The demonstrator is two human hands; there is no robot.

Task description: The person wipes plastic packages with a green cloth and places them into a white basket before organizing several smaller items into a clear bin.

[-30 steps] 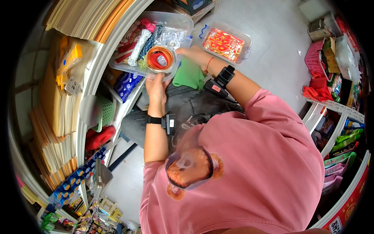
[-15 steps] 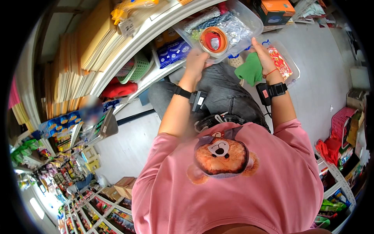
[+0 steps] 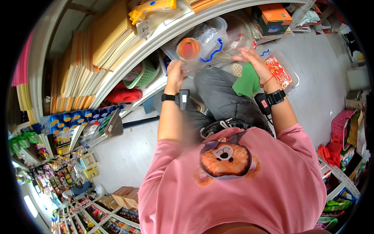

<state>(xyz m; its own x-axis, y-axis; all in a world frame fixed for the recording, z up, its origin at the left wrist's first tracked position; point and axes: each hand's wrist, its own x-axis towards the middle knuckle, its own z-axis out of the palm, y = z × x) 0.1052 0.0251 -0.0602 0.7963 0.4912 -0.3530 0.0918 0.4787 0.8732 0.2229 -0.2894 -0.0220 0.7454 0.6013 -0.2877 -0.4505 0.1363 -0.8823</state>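
A clear plastic bin (image 3: pixel 221 26) sits tilted at the shelf's mouth, with an orange ribbon roll (image 3: pixel 189 48) and shiny clear-wrapped goods inside. My left hand (image 3: pixel 176 74) has its fingers closed on the bin's near left edge. Off the bin's right side is my right hand (image 3: pixel 253 62), its upper fingers stretched toward the shelf. A green cloth (image 3: pixel 247 81) hangs from its palm over my right knee; the lower fingers holding it are partly hidden. A blue wavy handle (image 3: pixel 212 52) shows on the bin's side.
Another clear bin (image 3: pixel 297 82) with red-and-gold packets stands on the floor at right. Stacked envelopes (image 3: pixel 83 66) fill the shelf at left. A green basket (image 3: pixel 146 74) and a red item (image 3: pixel 124 94) sit on the lower shelf. An orange-and-black box (image 3: pixel 271 17) is at the back.
The plastic bin has moved left and farther into the shelf. My right hand has let go of its edge, keeping the green cloth. My left hand has shifted left with the bin.
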